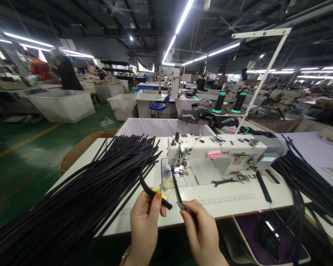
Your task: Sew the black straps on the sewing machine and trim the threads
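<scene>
My left hand (146, 218) is closed around a black strap (145, 186), whose cut end sticks out past the thumb. Yellow wrapping shows on its fingers. Close by on the right, my right hand (201, 225) pinches a small pointed metal blade (180, 205), most of which the fingers hide. Another black strip (177, 186) runs from under the presser foot of the white sewing machine (211, 151) down to the right fingertips; whether they grip it too I cannot tell. A large bundle of black straps (80, 184) covers the table's left side.
On the white table (166, 218) lie a wrench (223, 182) and a clear ruler (227, 198). More black straps (310, 181) hang at the right. Behind the machine stand a white bin (166, 127) and two black thread cones (219, 102). People work far off at left.
</scene>
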Available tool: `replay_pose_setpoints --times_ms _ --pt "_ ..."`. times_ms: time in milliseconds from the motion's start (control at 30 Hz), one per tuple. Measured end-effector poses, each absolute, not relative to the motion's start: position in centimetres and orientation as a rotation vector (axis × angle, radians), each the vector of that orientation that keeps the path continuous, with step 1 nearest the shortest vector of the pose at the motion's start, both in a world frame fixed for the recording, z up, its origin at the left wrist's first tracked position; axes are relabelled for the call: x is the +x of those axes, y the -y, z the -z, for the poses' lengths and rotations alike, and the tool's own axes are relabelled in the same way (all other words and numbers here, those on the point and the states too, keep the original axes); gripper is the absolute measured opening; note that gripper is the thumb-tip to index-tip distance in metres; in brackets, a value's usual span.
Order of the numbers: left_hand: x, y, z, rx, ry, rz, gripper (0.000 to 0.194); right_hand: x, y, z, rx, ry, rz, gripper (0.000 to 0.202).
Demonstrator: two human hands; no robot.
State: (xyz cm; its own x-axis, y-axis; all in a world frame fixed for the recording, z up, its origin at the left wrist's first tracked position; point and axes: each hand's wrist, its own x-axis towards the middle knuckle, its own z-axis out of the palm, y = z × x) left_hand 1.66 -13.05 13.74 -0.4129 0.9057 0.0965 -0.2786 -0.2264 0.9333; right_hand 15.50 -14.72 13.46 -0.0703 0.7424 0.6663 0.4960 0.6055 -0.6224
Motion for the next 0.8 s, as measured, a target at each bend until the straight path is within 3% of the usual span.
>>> replay_pose_setpoints --times_ms 233,467,800 --pt "1.2 12.8 -14.4 0.528 -0.790 -1.620 0.028 15.8 15.4 -13.4 -1.066 1.463 -0.784 0.016" --pt "0.5 13.1 -14.8 0.537 -0.702 -1.495 0.020 15.7 15.2 -14.2 -0.917 1.250 -1.509 0.029" --pt "0.3 13.2 -14.3 0.643 -0.721 -1.410 0.019 15.6 15.2 -15.6 -0.991 1.486 -1.418 0.023"
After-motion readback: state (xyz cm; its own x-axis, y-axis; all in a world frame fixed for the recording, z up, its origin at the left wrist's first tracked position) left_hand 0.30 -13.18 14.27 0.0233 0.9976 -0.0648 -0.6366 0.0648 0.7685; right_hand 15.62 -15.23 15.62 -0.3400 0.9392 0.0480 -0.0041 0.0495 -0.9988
